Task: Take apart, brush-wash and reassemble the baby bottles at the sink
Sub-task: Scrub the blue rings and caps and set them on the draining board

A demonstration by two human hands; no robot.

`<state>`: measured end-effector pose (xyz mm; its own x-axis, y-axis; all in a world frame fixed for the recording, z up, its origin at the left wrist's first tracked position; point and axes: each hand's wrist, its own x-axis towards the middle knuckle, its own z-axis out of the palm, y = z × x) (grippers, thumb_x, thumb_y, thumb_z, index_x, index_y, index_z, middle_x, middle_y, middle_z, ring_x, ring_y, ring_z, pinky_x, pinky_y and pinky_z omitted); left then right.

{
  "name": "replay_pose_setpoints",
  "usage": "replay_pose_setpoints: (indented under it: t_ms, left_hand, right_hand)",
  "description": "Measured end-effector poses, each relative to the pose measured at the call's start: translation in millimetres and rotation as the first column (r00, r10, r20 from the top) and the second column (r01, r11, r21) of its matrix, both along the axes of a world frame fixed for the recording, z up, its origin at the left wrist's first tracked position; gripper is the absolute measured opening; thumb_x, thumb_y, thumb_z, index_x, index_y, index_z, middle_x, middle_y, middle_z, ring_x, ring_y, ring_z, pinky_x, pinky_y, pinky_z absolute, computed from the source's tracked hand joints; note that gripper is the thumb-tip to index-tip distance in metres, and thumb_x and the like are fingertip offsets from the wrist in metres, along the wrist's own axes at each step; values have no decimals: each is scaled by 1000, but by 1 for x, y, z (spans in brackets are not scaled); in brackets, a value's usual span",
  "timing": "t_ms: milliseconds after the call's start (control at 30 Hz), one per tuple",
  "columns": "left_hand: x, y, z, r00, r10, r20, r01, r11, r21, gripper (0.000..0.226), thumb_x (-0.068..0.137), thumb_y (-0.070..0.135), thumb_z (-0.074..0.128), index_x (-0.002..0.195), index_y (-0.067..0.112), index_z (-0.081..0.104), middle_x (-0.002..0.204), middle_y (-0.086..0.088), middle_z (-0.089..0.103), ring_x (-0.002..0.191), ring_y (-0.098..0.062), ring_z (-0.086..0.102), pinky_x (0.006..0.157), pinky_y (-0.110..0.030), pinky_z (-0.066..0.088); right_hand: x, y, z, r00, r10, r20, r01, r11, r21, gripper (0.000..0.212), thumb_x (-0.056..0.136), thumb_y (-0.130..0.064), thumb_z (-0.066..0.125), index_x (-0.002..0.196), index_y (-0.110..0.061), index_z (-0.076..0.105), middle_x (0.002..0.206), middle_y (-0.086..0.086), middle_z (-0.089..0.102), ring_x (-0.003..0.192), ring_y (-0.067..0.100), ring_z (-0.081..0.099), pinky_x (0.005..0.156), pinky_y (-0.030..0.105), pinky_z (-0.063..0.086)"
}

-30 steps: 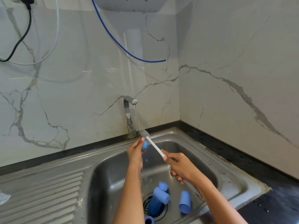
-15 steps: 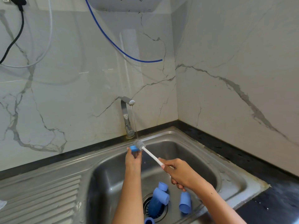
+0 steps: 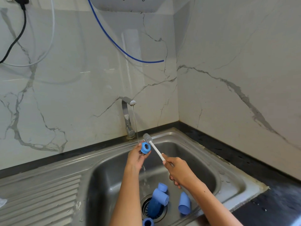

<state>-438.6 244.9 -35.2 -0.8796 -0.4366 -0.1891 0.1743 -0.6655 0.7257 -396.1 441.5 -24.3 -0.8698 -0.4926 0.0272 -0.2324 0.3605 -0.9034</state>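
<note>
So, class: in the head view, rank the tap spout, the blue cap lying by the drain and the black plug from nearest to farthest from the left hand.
1. Tap spout, just above and behind the left hand.
2. Blue cap, lower right, on the sink floor.
3. Black plug, far upper left on the wall.

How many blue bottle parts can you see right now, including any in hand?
5, perhaps more hidden. One blue ring in the left hand; a small cap, a bottle body over the drain, a cup-shaped piece beside it, and another ring at the bottom edge.
</note>
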Motion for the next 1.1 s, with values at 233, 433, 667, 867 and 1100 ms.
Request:
replay_pose_setpoints:
  t_ms: [233,433,667,867,1100]
  left_hand:
    - [0,-1,0,992,127,-24,-114,950,292,29,101,9,40,127,-3,47,138,-26,47,129,-39,46,104,-51,38]
    - [3,1,1,993,114,-34,-107,983,146,15,93,13,58,102,1,59,121,-22,54,110,-31,57,93,-45,48]
    - [9,1,-2,963,244,112,-200,931,-306,39,80,-16,62,118,-9,53,108,-26,61,83,-25,64,76,-31,56]
    - [52,15,-4,955,243,168,-109,818,-566,21,78,3,75,95,-4,64,85,-18,66,71,-22,63,53,-21,56]
    - [141,-6,-3,900,383,210,31,424,-905,36,64,36,86,63,5,70,54,-1,49,56,-13,43,55,-27,36]
  right_hand:
    - [-3,-4,-2,1000,-19,-19,19,999,40,44,103,-25,39,147,-30,38,66,0,44,43,8,35,35,18,35]
    - [-7,-6,-5,999,-22,-49,27,995,100,43,103,-25,39,146,-29,39,68,0,46,45,11,37,35,19,35]
    - [-7,-3,-3,997,19,-69,-7,983,182,42,103,-24,38,145,-26,42,72,-1,45,50,12,42,37,19,36]
    - [2,2,4,990,136,-38,-123,962,243,42,102,-24,40,143,-27,44,68,1,47,47,11,38,39,21,36]
    - [28,-13,7,976,215,-8,-199,916,348,44,98,-17,41,140,-24,50,62,4,50,42,13,41,37,22,37]
